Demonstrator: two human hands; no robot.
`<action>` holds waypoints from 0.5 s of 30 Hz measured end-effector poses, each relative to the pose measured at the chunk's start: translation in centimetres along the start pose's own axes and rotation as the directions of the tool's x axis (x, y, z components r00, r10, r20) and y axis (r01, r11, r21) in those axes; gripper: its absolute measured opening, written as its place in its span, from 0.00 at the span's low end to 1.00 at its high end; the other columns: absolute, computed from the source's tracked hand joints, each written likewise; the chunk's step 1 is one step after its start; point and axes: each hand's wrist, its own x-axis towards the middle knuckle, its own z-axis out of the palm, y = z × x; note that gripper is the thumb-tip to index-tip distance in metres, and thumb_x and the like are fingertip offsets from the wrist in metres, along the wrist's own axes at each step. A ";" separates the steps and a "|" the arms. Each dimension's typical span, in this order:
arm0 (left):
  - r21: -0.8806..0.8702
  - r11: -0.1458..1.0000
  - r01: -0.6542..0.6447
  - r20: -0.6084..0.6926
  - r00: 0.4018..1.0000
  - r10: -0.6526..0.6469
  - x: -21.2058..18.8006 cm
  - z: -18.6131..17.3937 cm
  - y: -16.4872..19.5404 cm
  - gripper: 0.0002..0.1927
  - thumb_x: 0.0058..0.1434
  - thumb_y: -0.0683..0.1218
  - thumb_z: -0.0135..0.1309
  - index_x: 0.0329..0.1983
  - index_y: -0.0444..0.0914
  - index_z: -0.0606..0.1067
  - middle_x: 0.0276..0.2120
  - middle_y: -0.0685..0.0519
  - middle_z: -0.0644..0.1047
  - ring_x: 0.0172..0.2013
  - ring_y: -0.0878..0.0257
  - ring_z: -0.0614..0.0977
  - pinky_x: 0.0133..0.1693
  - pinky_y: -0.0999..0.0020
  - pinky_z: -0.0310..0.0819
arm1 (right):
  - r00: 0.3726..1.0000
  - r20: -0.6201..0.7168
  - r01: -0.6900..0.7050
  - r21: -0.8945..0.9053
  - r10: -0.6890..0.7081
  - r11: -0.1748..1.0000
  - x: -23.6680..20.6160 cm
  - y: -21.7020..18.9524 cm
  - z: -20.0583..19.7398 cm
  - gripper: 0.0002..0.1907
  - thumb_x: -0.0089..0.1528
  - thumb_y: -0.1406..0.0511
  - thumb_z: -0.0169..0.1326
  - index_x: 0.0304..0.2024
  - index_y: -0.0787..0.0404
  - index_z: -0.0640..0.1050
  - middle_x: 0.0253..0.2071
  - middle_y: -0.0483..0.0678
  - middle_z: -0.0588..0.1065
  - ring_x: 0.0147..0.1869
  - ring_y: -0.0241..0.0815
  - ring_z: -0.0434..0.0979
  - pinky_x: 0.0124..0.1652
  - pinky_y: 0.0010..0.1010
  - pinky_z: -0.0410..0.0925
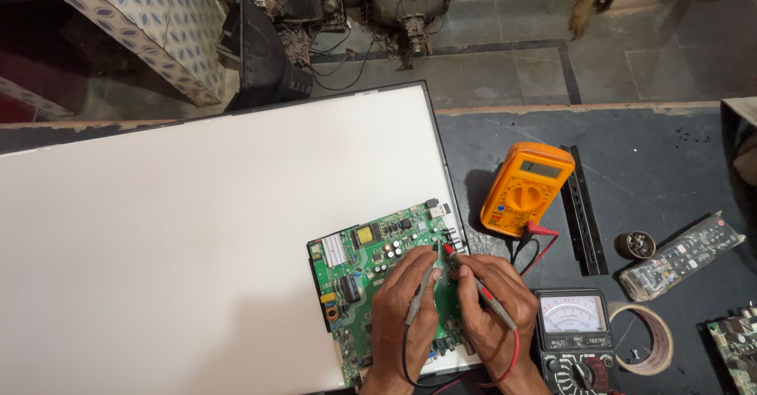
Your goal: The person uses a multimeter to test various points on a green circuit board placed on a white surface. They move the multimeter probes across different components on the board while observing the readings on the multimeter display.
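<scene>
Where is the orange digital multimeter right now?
In the head view, the orange digital multimeter lies on the dark workbench, right of the white panel, above the analog meter and beyond the right hand.

A glossy green circuit board is seen on a smooth matt white panel; the orange multimeter looks plastic.

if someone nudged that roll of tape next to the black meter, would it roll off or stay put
The tape roll lies flat on its side on the dark bench, so a nudge would probably slide it, not roll it. It looks like a thin, mostly hollow ring, so likely light. A loose strip seems to trail from it and might drag.
</scene>
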 end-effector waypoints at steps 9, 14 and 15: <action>0.052 0.998 0.031 0.008 0.999 -0.032 0.2 0.5 -0.9 0.12 0.60 0.37 0.56 0.47 0.33 0.79 0.52 0.44 0.82 0.52 0.51 0.85 0.50 0.63 0.81 | 1.000 0.000 -0.018 0.042 0.018 0.999 0.2 -0.3 -0.1 0.09 0.58 0.74 0.56 0.40 0.68 0.83 0.33 0.54 0.81 0.37 0.45 0.85 0.36 0.32 0.75; 0.059 0.997 0.041 0.010 0.999 -0.041 0.2 0.8 -1.5 0.12 0.60 0.38 0.57 0.48 0.32 0.80 0.52 0.44 0.81 0.53 0.51 0.84 0.51 0.61 0.81 | 1.000 -0.002 -0.023 0.051 0.023 0.998 0.1 -0.1 0.0 0.09 0.58 0.74 0.56 0.40 0.68 0.83 0.33 0.54 0.81 0.37 0.45 0.85 0.36 0.32 0.75; 0.051 0.998 0.046 0.015 0.999 -0.047 0.2 0.8 -1.6 0.13 0.60 0.38 0.57 0.48 0.32 0.80 0.53 0.43 0.81 0.53 0.51 0.84 0.51 0.61 0.81 | 1.000 0.000 -0.020 0.047 0.020 0.999 0.1 0.0 0.0 0.09 0.58 0.74 0.56 0.41 0.68 0.83 0.32 0.54 0.81 0.37 0.45 0.85 0.36 0.32 0.75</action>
